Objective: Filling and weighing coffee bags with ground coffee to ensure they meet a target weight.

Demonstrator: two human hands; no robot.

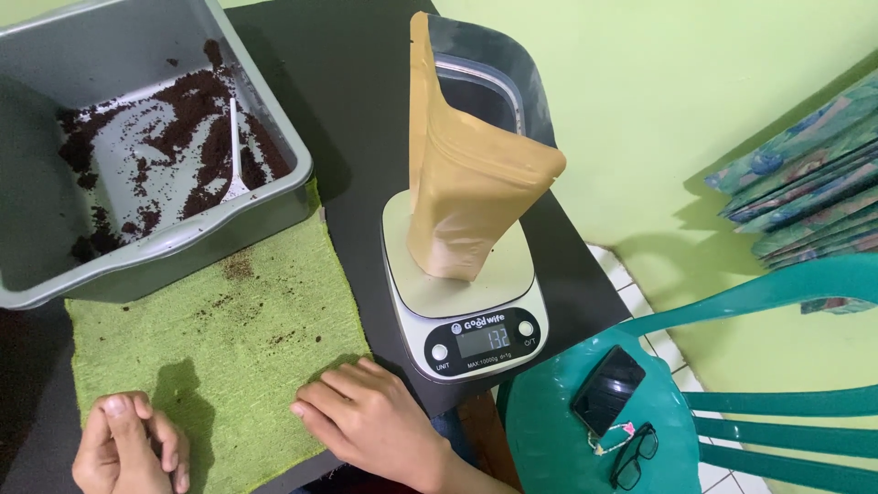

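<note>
Both hands rest empty on the green mat [219, 338]: left hand [133, 448] loosely curled, right hand [375, 421] flat. Just beyond the right hand, a tan pouch [466, 183] stands on the kitchen scale [476, 338]. Far left, a grey tub [55, 265] holds brown grounds [197, 119]. A green chair [558, 439] at right carries a phone [608, 389] and glasses [636, 455].

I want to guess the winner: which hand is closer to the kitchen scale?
The right hand. It rests flat on the green mat, just beside the scale. The left hand sits curled at the mat's far corner.

Matt tan pouch [466, 183], likely paper; glossy grey plastic tub [274, 197]; rough green cloth [229, 338].
</note>
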